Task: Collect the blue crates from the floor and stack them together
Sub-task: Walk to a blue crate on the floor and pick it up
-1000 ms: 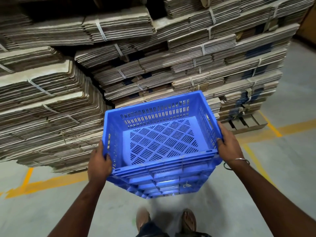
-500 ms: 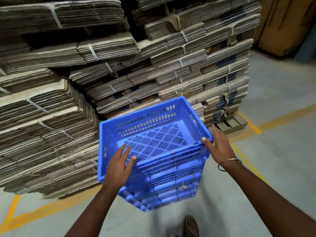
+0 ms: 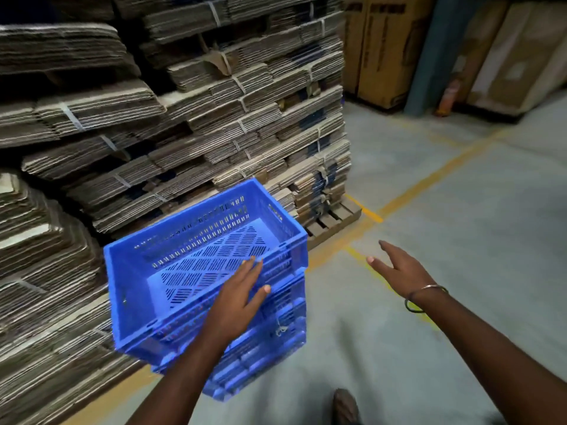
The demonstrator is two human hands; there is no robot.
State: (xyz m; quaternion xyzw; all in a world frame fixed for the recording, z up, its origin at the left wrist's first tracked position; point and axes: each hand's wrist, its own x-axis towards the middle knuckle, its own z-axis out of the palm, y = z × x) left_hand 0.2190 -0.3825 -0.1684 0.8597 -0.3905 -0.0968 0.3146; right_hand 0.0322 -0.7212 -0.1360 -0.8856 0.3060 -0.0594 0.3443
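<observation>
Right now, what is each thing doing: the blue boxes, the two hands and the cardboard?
Blue crates: nested in a stack on the floor, top one empty.
Left hand: open, fingers straight, over the top crate's near rim.
Right hand: open, fingers spread, off the crates, holding nothing.
Flattened cardboard: strapped in bundles, piled high behind the crates.

Your left hand point(image 3: 242, 297) hid part of the near rim of the top blue crate point(image 3: 196, 268). Below that crate, the stack's bottom was blurred; you could not count the crates.
</observation>
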